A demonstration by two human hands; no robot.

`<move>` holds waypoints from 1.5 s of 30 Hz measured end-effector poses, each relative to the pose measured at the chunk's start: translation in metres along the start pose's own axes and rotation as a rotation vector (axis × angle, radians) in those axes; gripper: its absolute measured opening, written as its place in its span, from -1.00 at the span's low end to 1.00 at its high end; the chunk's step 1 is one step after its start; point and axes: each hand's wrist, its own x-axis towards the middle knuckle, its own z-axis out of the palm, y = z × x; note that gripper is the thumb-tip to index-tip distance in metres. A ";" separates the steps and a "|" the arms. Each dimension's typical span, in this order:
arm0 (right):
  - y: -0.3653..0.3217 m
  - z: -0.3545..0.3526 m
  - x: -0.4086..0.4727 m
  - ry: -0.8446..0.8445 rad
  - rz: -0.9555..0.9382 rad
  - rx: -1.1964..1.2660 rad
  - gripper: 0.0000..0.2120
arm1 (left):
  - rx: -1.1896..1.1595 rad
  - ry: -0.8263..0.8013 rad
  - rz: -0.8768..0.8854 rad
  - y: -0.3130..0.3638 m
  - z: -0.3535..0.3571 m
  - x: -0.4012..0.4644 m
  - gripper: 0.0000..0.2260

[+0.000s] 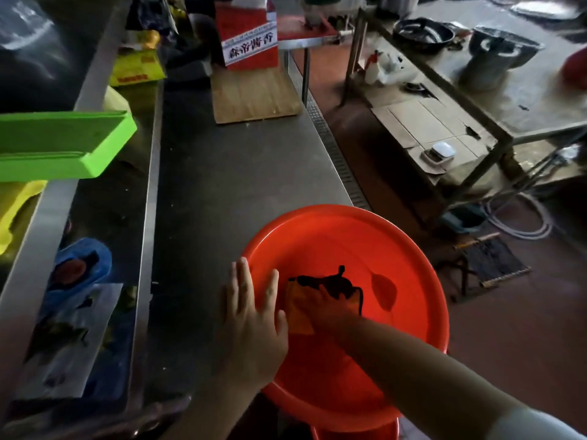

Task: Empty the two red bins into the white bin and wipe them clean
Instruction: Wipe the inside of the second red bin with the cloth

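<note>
Where the steel table [222, 173] runs from near to far through the middle, a red bin [365, 249] sits at its near right end, overhanging the edge, apparently nested on another red rim [355, 431] below it. Far along the table: wooden board [254, 96] with a red box [251, 42] standing on it. Left shelf holds a green tray [63, 144]. Left hand [254, 319] lies flat, fingers straight, over the bin's left rim, thumb inside. Right hand [320, 306] is inside the bin, pressing an orange cloth [297, 309] against the left inner wall; whether its fingers curl, cannot tell. Dark debris [333, 284] lies on the bin floor just beyond the right hand.
</note>
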 end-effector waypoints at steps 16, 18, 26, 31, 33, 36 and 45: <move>-0.024 0.038 0.067 0.003 -0.051 0.070 -0.31 | -0.060 0.004 0.039 -0.003 0.004 0.004 -0.41; -0.035 0.045 0.063 -0.014 -0.107 0.063 -0.32 | -0.054 0.004 0.036 -0.003 0.002 0.004 -0.43; 0.034 0.028 0.054 -0.019 0.152 0.244 -0.44 | -0.034 -0.026 0.010 -0.003 -0.001 0.005 -0.50; -0.026 0.047 0.052 -0.058 0.045 0.223 -0.21 | -0.078 -0.013 0.035 0.000 -0.003 0.007 -0.50; -0.038 0.053 0.048 -0.035 -0.047 0.155 -0.35 | -0.083 -0.013 0.028 -0.001 -0.002 0.007 -0.49; -0.020 0.050 0.045 -0.053 -0.150 0.049 -0.39 | -0.083 -0.005 0.023 -0.004 -0.001 0.005 -0.52; 0.009 0.048 0.033 -0.143 0.089 0.219 -0.30 | -0.113 0.008 0.033 -0.003 -0.001 0.008 -0.54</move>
